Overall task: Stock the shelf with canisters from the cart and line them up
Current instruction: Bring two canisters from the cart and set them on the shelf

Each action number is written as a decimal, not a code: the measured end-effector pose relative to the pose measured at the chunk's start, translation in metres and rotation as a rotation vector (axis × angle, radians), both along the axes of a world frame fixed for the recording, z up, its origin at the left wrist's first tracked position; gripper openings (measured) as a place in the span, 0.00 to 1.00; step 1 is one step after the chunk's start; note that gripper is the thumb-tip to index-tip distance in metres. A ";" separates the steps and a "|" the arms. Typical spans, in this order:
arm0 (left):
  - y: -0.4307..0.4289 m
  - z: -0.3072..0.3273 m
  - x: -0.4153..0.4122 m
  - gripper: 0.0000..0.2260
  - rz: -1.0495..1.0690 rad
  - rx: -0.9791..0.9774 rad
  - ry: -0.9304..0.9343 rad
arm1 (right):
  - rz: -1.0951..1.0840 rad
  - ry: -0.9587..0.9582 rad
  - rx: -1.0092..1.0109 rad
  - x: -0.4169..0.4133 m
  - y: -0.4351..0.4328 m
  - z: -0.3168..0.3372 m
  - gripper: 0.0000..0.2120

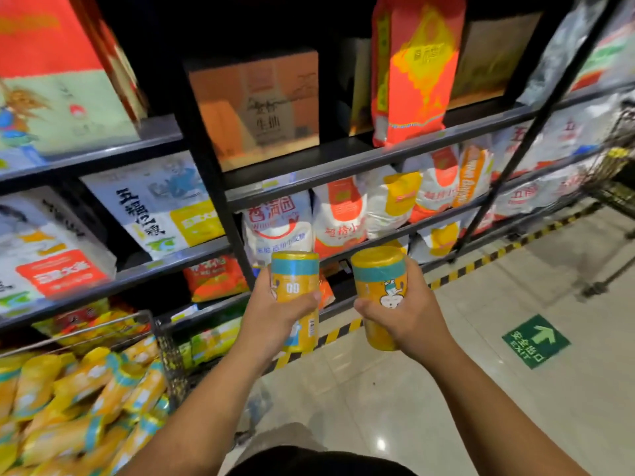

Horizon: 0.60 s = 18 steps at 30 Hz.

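Two canisters are off the cart (168, 359), one in each hand. The left hand (275, 314) curls round the middle of the left canister (295, 276), while the right hand (409, 314) clamps the lower body of the right canister (379, 280). The hands are close side by side but do not touch.

Both canisters are held roughly upright, lids up, at the centre of the view. That looks like a way to set each one straight down on its base, taking two per trip. The shelf (343, 154) at 12 o'clock shows a bare dark board between a cardboard box (254, 104) and a red bag (415, 70). I judge that to be a likely spot, though I cannot be sure.

Each canister is a yellow-orange cylinder with a teal band under a gold lid. The right one shows a white cartoon figure, and print faces out on the left one. They look light and smooth, easy to hold in one hand.

At 8 o'clock, the cart holds a heap of canisters (86, 389) lying on their sides, so most of the stocking remains to be done.
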<state>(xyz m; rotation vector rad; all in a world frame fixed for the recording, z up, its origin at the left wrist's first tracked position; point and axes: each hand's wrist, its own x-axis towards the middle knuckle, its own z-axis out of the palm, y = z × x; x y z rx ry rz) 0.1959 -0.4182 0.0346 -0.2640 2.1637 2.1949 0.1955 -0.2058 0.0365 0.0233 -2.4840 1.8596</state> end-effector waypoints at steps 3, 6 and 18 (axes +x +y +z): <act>0.010 0.010 -0.027 0.23 -0.014 0.010 0.030 | -0.032 0.025 -0.001 -0.018 0.016 0.010 0.32; 0.015 0.020 -0.061 0.24 -0.030 0.047 0.055 | -0.052 0.049 0.012 -0.044 0.027 0.020 0.32; 0.028 0.097 -0.249 0.25 -0.157 0.122 0.281 | -0.087 0.244 0.169 -0.203 0.045 0.126 0.27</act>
